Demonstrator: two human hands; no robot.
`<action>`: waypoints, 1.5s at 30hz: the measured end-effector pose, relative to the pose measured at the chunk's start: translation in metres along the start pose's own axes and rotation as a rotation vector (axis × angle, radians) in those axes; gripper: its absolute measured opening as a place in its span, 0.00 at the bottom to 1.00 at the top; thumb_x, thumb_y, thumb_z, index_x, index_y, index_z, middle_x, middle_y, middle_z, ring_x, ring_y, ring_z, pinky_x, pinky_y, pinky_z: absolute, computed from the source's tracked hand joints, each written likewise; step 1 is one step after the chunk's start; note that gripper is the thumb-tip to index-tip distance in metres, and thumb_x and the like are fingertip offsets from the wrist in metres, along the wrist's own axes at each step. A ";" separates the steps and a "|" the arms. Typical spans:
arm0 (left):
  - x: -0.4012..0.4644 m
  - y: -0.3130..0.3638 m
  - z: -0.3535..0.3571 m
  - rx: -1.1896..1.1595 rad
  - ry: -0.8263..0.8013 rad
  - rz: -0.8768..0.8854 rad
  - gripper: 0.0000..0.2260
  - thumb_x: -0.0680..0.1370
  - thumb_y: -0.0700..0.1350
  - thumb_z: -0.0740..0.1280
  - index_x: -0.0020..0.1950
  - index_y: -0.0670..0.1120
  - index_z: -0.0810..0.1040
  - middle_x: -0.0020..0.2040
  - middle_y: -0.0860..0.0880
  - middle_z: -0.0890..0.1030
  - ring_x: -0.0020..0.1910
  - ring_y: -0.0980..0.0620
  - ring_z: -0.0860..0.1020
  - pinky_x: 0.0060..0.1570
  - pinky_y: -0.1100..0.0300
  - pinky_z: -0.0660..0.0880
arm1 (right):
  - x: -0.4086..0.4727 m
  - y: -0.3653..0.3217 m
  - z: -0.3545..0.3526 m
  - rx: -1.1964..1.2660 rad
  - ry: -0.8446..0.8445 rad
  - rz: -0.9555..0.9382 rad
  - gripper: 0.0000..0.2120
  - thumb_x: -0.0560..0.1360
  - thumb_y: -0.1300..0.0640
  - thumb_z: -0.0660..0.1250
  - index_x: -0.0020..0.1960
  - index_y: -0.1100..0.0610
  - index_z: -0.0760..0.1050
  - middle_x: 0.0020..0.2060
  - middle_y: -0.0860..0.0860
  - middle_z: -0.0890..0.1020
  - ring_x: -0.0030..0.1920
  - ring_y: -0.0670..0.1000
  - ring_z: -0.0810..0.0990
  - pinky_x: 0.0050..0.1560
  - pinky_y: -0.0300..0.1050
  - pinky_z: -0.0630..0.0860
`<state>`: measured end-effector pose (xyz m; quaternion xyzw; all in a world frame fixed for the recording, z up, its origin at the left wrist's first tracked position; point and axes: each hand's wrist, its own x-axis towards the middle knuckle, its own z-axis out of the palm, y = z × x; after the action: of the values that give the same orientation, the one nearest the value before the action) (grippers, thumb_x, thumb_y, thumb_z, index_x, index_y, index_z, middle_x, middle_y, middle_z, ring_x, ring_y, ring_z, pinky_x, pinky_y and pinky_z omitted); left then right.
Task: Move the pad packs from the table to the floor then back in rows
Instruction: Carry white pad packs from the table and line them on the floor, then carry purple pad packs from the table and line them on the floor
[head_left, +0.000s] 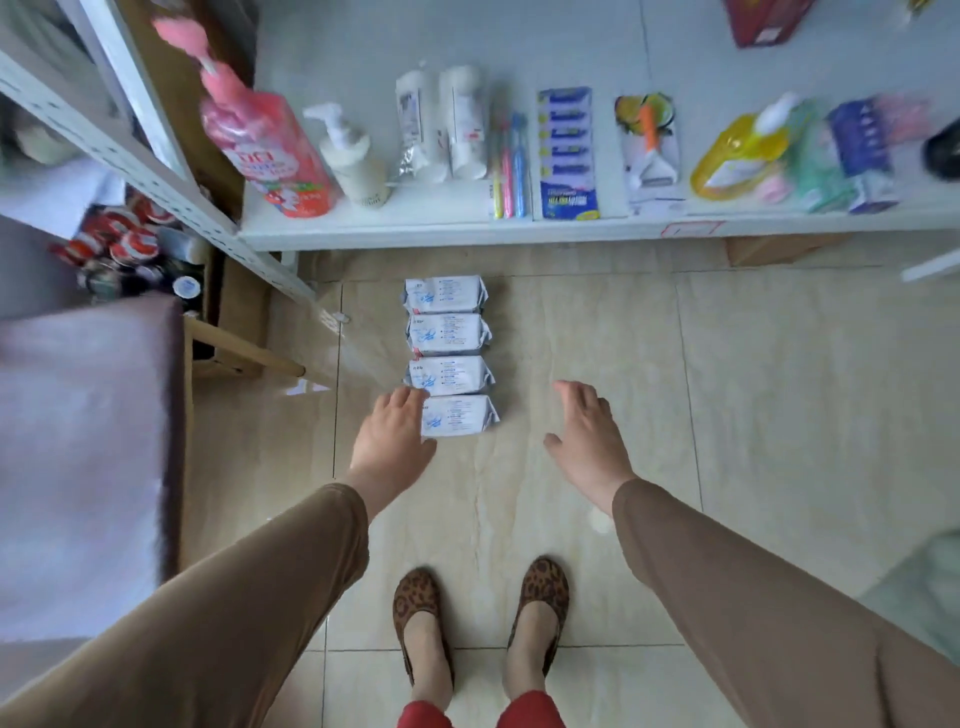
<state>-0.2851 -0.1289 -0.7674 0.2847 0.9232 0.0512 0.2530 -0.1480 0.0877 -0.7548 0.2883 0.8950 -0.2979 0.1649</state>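
Observation:
Several white-and-blue pad packs lie in one column on the tiled floor, from the farthest pack (445, 294) to the nearest pack (460, 414). My left hand (390, 439) reaches down at the left end of the nearest pack, fingers straight and overlapping its edge; whether they touch it I cannot tell. My right hand (587, 432) hovers to the right of the column, open, fingers spread, holding nothing. The white table (415, 231) stands beyond the packs.
The table carries a pink pump bottle (270, 150), a white pump bottle (353, 156), toothbrushes (508, 166), a blue card pack (569, 156) and other goods. A metal shelf frame (156, 171) and a grey box (83, 441) stand left. My shoes (478, 613) are below the hands.

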 end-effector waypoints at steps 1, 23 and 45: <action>-0.006 0.017 -0.026 -0.008 0.020 0.007 0.28 0.75 0.49 0.68 0.73 0.47 0.64 0.68 0.49 0.70 0.65 0.46 0.68 0.63 0.53 0.69 | -0.011 -0.006 -0.029 -0.005 0.025 -0.002 0.30 0.74 0.61 0.65 0.74 0.55 0.61 0.70 0.54 0.66 0.65 0.59 0.69 0.64 0.53 0.70; -0.028 0.359 -0.479 -0.081 0.431 0.425 0.28 0.76 0.51 0.69 0.73 0.48 0.66 0.71 0.48 0.68 0.70 0.46 0.65 0.68 0.50 0.67 | -0.114 -0.060 -0.563 0.046 0.466 -0.187 0.22 0.76 0.56 0.68 0.68 0.55 0.69 0.64 0.54 0.74 0.65 0.57 0.70 0.61 0.50 0.69; 0.171 0.360 -0.620 -0.143 0.472 0.149 0.26 0.76 0.50 0.71 0.72 0.49 0.68 0.70 0.46 0.69 0.69 0.44 0.67 0.68 0.50 0.65 | 0.126 -0.105 -0.768 0.245 0.407 -0.277 0.26 0.79 0.47 0.65 0.68 0.65 0.69 0.65 0.60 0.75 0.63 0.61 0.75 0.60 0.50 0.73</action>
<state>-0.5339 0.2956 -0.2188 0.3136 0.9271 0.2000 0.0454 -0.4057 0.5543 -0.1775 0.2348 0.8979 -0.3596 -0.0967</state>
